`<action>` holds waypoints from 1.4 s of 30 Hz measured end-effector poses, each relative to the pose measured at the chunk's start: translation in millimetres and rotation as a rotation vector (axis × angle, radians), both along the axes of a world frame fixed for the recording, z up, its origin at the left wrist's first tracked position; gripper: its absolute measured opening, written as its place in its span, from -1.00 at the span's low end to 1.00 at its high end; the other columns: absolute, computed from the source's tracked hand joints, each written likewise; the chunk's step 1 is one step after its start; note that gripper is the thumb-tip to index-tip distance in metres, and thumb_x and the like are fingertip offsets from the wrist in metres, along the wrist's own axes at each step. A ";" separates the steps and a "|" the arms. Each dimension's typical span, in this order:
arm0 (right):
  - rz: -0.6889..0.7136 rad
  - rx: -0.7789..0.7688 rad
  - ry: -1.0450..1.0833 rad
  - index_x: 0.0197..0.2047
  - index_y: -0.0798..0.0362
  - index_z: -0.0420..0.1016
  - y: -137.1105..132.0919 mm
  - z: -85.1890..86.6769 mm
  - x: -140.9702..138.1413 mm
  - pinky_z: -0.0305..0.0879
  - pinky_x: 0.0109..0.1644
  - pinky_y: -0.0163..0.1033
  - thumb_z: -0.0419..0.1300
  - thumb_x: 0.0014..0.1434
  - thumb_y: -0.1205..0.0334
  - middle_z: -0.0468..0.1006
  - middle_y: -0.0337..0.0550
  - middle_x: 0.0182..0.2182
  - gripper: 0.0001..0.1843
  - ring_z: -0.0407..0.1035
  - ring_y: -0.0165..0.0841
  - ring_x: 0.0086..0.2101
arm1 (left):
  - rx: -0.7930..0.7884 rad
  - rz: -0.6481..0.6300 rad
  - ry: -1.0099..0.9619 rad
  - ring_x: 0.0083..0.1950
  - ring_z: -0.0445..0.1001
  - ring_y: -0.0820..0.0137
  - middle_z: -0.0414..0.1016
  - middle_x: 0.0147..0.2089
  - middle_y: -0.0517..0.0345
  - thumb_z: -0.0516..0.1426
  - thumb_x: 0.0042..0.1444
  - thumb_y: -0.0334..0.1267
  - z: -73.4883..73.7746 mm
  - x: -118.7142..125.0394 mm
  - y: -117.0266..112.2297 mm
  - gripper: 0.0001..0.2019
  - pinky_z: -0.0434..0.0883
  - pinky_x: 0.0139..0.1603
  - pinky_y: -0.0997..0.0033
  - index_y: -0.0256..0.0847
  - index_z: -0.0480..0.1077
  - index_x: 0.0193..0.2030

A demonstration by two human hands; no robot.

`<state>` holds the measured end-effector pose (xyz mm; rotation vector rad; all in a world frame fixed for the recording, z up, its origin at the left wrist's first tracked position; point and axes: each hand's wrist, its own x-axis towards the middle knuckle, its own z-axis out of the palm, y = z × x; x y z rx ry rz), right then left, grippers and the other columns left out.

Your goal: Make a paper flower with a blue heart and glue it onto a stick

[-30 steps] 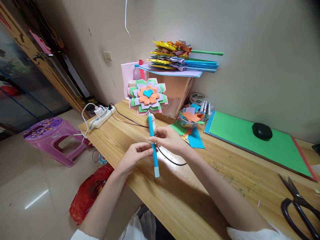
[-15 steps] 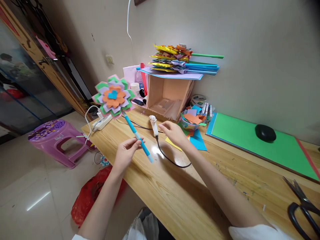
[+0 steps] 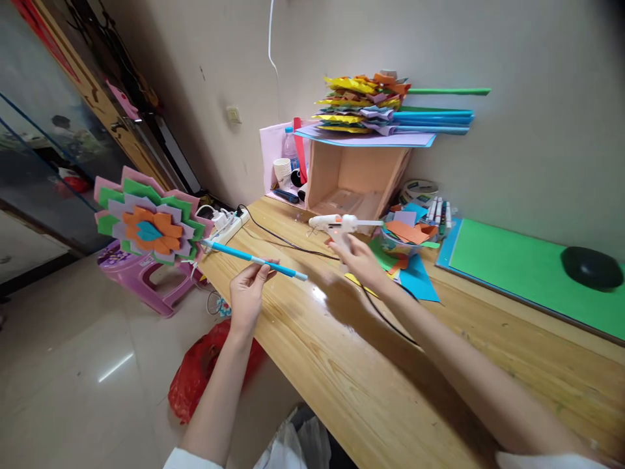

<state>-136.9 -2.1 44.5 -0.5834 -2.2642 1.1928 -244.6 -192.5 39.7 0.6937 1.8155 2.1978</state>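
Between the thumb and fingers of my left hand is the blue stem of a paper flower. The bloom is layered in pink, green, lilac and orange with a blue centre, and it hangs out to the left past the table edge. The stem lies nearly level, its pale tip pointing right. My right hand is closed round the handle of a white hot glue gun, lifted over the table. The gun's nozzle faces left, and a clear glue stick juts from its back. A black cord trails below it.
Several finished paper flowers are stacked on an open box by the wall. A tub of paper scraps, markers and a green sheet with a black mouse lie right. A power strip sits at the left edge.
My right hand has picked up the glue gun, which stood on the table. My left hand has turned the flower so the bloom swung left and down. The view has shifted left.
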 end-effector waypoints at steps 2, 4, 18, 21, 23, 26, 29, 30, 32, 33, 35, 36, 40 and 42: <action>0.134 -0.161 0.048 -0.25 0.07 0.41 -7.1 12.0 29.7 0.17 -0.37 -0.29 0.01 0.15 -0.01 0.38 -0.20 -0.48 -0.67 0.25 -0.36 -0.45 | 0.013 0.016 -0.008 -0.08 0.49 0.28 0.56 -0.19 0.03 0.20 -0.03 -0.15 -4.8 -0.4 0.4 -0.77 0.45 -0.08 0.31 -0.25 0.50 -0.28; 0.206 -0.295 0.017 -0.30 0.05 0.42 -15.9 17.8 53.8 0.12 -0.47 -0.31 0.02 0.14 -0.03 0.33 -0.23 -0.55 -0.67 0.19 -0.40 -0.53 | 0.019 0.025 -0.015 -0.08 0.49 0.28 0.56 -0.19 0.03 0.19 -0.03 -0.17 -9.4 1.0 2.2 -0.79 0.45 -0.10 0.32 -0.25 0.51 -0.29; 0.242 -0.442 -0.146 -0.37 0.06 0.43 -39.9 17.9 70.5 0.08 -0.59 -0.34 0.08 0.07 -0.10 0.29 -0.20 -0.53 -0.63 0.14 -0.43 -0.55 | 0.078 0.047 -0.038 -0.08 0.49 0.30 0.56 -0.18 0.08 0.19 -0.01 -0.20 -10.3 17.2 14.9 -0.83 0.46 -0.14 0.36 -0.21 0.51 -0.31; 0.246 -0.436 -0.140 -0.37 0.07 0.42 -41.0 19.0 70.7 0.08 -0.58 -0.35 0.08 0.07 -0.08 0.29 -0.20 -0.53 -0.64 0.13 -0.44 -0.55 | 0.106 0.043 -0.042 -0.10 0.50 0.32 0.57 -0.19 0.10 0.19 0.00 -0.22 -11.4 17.5 15.6 -0.85 0.46 -0.15 0.38 -0.19 0.51 -0.29; 0.240 -0.444 -0.154 -0.36 0.09 0.41 -41.7 20.1 71.4 0.09 -0.56 -0.36 0.07 0.08 -0.08 0.30 -0.21 -0.52 -0.63 0.14 -0.45 -0.55 | 0.129 0.039 -0.038 -0.13 0.51 0.34 0.57 -0.20 0.10 0.19 0.00 -0.23 -12.6 17.5 16.6 -0.85 0.47 -0.17 0.40 -0.19 0.51 -0.29; 0.221 -0.465 -0.183 -0.34 0.10 0.40 -42.1 21.5 72.6 0.10 -0.55 -0.36 0.06 0.09 -0.08 0.31 -0.21 -0.50 -0.62 0.16 -0.45 -0.53 | 0.162 0.032 -0.028 -0.16 0.52 0.36 0.58 -0.23 0.11 0.19 0.00 -0.23 -14.2 17.8 18.0 -0.86 0.47 -0.18 0.42 -0.18 0.52 -0.30; 0.201 -0.468 -0.203 -0.34 0.11 0.39 -41.5 21.1 73.6 0.11 -0.53 -0.35 0.05 0.08 -0.09 0.31 -0.21 -0.49 -0.61 0.17 -0.44 -0.52 | 0.180 0.025 -0.026 -0.16 0.52 0.37 0.58 -0.23 0.12 0.19 0.01 -0.24 -14.5 18.3 18.3 -0.88 0.47 -0.17 0.43 -0.17 0.52 -0.31; 0.197 -0.463 -0.211 -0.34 0.10 0.39 -41.2 20.6 73.8 0.11 -0.53 -0.34 0.05 0.07 -0.09 0.31 -0.21 -0.49 -0.61 0.18 -0.44 -0.52 | 0.184 0.022 -0.025 -0.16 0.52 0.37 0.58 -0.23 0.12 0.19 0.01 -0.25 -14.3 18.5 18.3 -0.88 0.47 -0.16 0.43 -0.17 0.52 -0.31; 0.192 -0.447 -0.224 -0.34 0.10 0.39 -40.5 19.4 74.4 0.11 -0.52 -0.33 0.04 0.07 -0.10 0.30 -0.21 -0.50 -0.60 0.18 -0.43 -0.52 | 0.190 0.017 -0.021 -0.16 0.52 0.36 0.58 -0.23 0.12 0.19 0.01 -0.25 -13.7 18.9 18.2 -0.88 0.47 -0.15 0.41 -0.17 0.53 -0.31; 0.193 -0.440 -0.228 -0.35 0.09 0.38 -40.2 18.9 74.7 0.10 -0.52 -0.33 0.04 0.08 -0.11 0.30 -0.22 -0.51 -0.60 0.18 -0.43 -0.52 | 0.193 0.017 -0.019 -0.16 0.52 0.36 0.58 -0.23 0.11 0.19 0.01 -0.25 -13.3 19.1 18.2 -0.88 0.47 -0.14 0.39 -0.17 0.53 -0.31; 0.192 -0.434 -0.232 -0.36 0.08 0.37 -39.8 18.4 75.5 0.09 -0.52 -0.33 0.03 0.08 -0.12 0.29 -0.23 -0.53 -0.60 0.18 -0.43 -0.53 | 0.196 0.017 -0.013 -0.15 0.52 0.35 0.58 -0.22 0.11 0.19 0.01 -0.26 -12.7 19.2 18.5 -0.88 0.47 -0.12 0.37 -0.17 0.53 -0.30; 0.189 -0.432 -0.233 -0.37 0.08 0.37 -39.6 18.3 75.8 0.09 -0.52 -0.33 0.03 0.08 -0.12 0.28 -0.24 -0.53 -0.60 0.18 -0.43 -0.53 | 0.198 0.021 -0.011 -0.15 0.52 0.34 0.58 -0.22 0.10 0.19 0.01 -0.26 -12.5 19.2 18.7 -0.87 0.47 -0.11 0.36 -0.17 0.53 -0.29; 0.181 -0.415 -0.236 -0.40 0.07 0.35 -38.8 18.7 76.7 0.07 -0.52 -0.34 0.04 0.08 -0.12 0.28 -0.26 -0.55 -0.61 0.18 -0.44 -0.53 | 0.200 0.038 -0.010 -0.14 0.52 0.33 0.58 -0.23 0.09 0.20 0.00 -0.25 -11.6 19.0 18.9 -0.84 0.47 -0.11 0.34 -0.18 0.52 -0.26; 0.180 -0.411 -0.237 -0.41 0.08 0.34 -38.3 19.0 76.5 0.06 -0.53 -0.34 0.05 0.07 -0.12 0.26 -0.27 -0.57 -0.60 0.17 -0.44 -0.54 | 0.202 0.040 -0.012 -0.14 0.52 0.33 0.58 -0.23 0.09 0.20 0.00 -0.25 -11.1 18.9 18.2 -0.85 0.47 -0.10 0.34 -0.18 0.53 -0.27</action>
